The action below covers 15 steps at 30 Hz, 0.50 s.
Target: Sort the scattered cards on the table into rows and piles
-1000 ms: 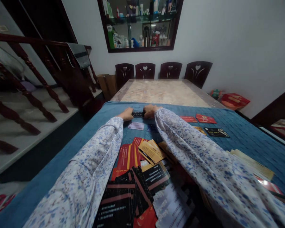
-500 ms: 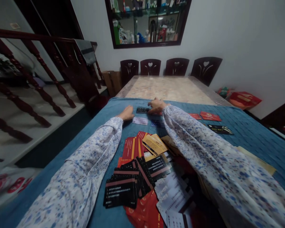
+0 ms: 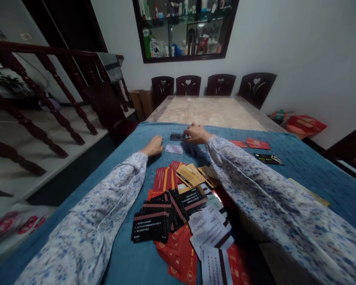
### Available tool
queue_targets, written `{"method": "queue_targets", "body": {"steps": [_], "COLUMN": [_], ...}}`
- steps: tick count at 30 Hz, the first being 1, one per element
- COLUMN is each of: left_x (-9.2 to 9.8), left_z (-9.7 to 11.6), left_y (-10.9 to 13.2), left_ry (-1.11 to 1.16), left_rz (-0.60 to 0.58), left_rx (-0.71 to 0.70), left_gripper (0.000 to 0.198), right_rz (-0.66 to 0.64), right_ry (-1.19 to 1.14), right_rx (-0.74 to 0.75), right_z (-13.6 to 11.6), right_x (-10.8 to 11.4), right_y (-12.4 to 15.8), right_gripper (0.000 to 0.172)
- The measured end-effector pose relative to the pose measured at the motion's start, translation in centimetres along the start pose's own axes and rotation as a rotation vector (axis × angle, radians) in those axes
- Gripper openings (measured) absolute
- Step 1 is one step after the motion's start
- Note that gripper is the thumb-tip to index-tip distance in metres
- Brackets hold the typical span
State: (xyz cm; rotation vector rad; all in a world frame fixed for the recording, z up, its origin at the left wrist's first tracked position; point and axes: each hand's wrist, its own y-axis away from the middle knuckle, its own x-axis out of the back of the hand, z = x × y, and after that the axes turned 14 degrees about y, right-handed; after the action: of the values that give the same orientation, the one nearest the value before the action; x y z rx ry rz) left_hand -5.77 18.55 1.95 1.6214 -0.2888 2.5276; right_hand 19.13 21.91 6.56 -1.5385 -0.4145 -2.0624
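Observation:
My right hand (image 3: 197,133) is stretched far out over the blue cloth (image 3: 130,261), its bent fingertips on the right end of a small black card (image 3: 177,137). My left hand (image 3: 154,146) lies on the cloth to the left and nearer, fingers loose and holding nothing. A pale card (image 3: 174,149) lies just right of it. A dark blue card (image 3: 195,152) sits partly under my right wrist. Near me spreads a heap of cards: black ones (image 3: 151,225), red ones (image 3: 180,257), orange ones (image 3: 190,175) and white ones (image 3: 210,233).
Two red cards (image 3: 256,143) and a black-and-gold card (image 3: 268,159) lie on the cloth at the right. Beyond the cloth the marble tabletop (image 3: 207,113) shows, with several dark chairs (image 3: 188,85) behind it. A wooden stair railing (image 3: 62,91) runs along the left.
My left hand let go of the black card and drew back toward me onto the cloth. My right hand stays at the card's right end. The view tilted slightly down.

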Motion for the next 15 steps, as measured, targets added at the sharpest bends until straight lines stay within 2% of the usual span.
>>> {"method": "queue_targets", "body": {"steps": [7, 15], "left_x": [0.3, 1.3], "left_z": [0.1, -0.4], "left_y": [2.1, 5.2], "left_ry": [-0.021, 0.005], "left_rz": [-0.022, -0.085], "left_rx": [-0.039, -0.057], "left_gripper": [0.031, 0.036], "right_rz": [0.037, 0.073], "right_ry": [-0.033, -0.11], "right_rx": [0.092, 0.214], "right_z": [-1.8, -4.6], "right_x": [0.5, 0.9], "right_y": [1.7, 3.4], "right_gripper": [0.035, 0.03]}}
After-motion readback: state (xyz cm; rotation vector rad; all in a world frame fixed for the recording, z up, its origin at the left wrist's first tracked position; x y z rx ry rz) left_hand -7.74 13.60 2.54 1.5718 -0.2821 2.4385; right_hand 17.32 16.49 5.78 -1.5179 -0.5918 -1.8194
